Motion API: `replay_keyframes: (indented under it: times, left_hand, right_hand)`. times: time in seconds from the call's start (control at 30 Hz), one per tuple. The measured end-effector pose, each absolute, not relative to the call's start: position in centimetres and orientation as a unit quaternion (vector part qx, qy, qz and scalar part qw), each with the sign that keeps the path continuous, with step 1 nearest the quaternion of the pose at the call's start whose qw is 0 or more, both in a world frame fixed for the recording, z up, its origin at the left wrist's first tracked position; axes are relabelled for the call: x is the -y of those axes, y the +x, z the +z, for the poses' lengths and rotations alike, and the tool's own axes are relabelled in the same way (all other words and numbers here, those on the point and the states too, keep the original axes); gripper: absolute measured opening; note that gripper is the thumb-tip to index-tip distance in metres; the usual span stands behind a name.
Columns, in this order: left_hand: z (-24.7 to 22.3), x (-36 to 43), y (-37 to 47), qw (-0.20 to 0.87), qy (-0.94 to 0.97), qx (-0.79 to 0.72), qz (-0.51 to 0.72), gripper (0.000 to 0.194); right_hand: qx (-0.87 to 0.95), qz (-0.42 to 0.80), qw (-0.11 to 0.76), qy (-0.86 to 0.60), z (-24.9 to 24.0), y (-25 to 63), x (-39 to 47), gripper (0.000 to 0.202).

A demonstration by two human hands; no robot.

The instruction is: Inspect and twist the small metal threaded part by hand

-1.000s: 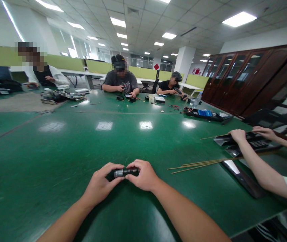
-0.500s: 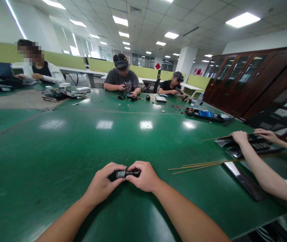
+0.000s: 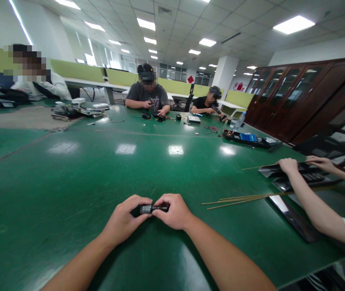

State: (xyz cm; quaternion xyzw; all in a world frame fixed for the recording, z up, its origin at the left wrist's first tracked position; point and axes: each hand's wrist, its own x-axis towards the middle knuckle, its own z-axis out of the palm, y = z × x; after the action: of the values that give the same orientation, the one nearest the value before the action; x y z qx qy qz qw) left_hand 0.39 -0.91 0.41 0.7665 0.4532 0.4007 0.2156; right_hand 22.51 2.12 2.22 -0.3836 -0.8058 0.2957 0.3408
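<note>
Low over the green table [image 3: 99, 173], a small cylindrical motor [image 3: 146, 209] lies level between my two hands. Its grey metal body is at the left, and a thin dark ridged shaft runs out to the right. My left hand [image 3: 125, 220] grips the grey body, thumb below and fingers above. The shaft is pinched by my right hand [image 3: 174, 211], whose curled fingers cover part of it. My fingertips nearly meet at the middle of the piece. Whether it touches the tabletop I cannot tell.
Several thin brown rods [image 3: 236, 199] lie to my right. Beside them, another person's hands [image 3: 288, 165] rest on black trays [image 3: 296, 176]. Farther back stand a black tray with blue packs [image 3: 248, 137], a bottle [image 3: 239, 121] and a pile of electronics [image 3: 69, 110]. Several people sit across the table.
My hands and the motor stay almost where they were. The person at the far left has shifted a little to the left. The view has tilted very slightly.
</note>
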Motion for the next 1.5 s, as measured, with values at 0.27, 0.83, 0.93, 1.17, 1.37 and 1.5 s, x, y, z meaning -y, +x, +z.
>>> replay_keyframes:
  times: [0.27,0.83,0.93,1.17,1.37,1.5]
  left_hand:
    - [0.48,1.02,0.33,0.216,0.767,-0.46,0.393,0.028]
    - [0.47,0.94,-0.04,0.206,0.775,-0.454,0.389,0.028]
    - [0.51,0.85,0.0,0.205,0.772,-0.455,0.393,0.028]
    - [0.53,0.86,-0.17,0.197,0.772,-0.455,0.398,0.029]
    - [0.53,0.98,-0.12,0.199,0.766,-0.465,0.397,0.029]
    - [0.56,1.0,0.0,0.195,0.764,-0.462,0.405,0.028]
  right_hand:
    - [0.805,0.302,0.33,-0.391,2.27,22.58,-2.16,0.011]
    - [0.807,0.297,0.32,-0.397,2.48,22.66,-2.21,0.01]
    - [0.807,0.297,0.32,-0.398,2.54,22.7,-2.21,0.01]
    - [0.808,0.293,0.319,-0.4,2.6,22.75,-2.21,0.01]
    - [0.804,0.299,0.322,-0.4,2.54,22.81,-2.28,0.01]
    - [0.802,0.298,0.32,-0.406,2.53,22.76,-2.3,0.01]
